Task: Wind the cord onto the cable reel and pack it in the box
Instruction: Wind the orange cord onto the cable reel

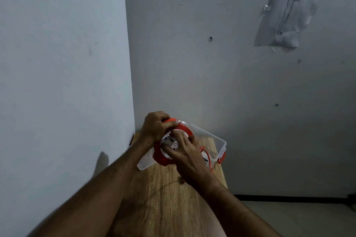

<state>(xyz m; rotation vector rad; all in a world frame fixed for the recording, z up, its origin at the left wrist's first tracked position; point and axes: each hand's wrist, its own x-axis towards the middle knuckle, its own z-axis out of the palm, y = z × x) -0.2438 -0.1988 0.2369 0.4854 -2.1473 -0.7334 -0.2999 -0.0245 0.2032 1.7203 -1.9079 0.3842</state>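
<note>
Both hands gripping cable reel [165,157]: my left hand [156,128] clamping its handle, right hand [185,155] spreading over hub. Reel hovering upright, box [213,139] directly behind/below; loose cord [209,158] trailing right.

orange reel [163,159] w/ white face, orange cord [209,159], clear box [212,136] w/ orange latch [221,158], wood-grain table [173,198]

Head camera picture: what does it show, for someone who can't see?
Two hands hold an orange cable reel over a clear box on a wooden table. The left hand grips its handle; the right hand presses its white face.
</note>
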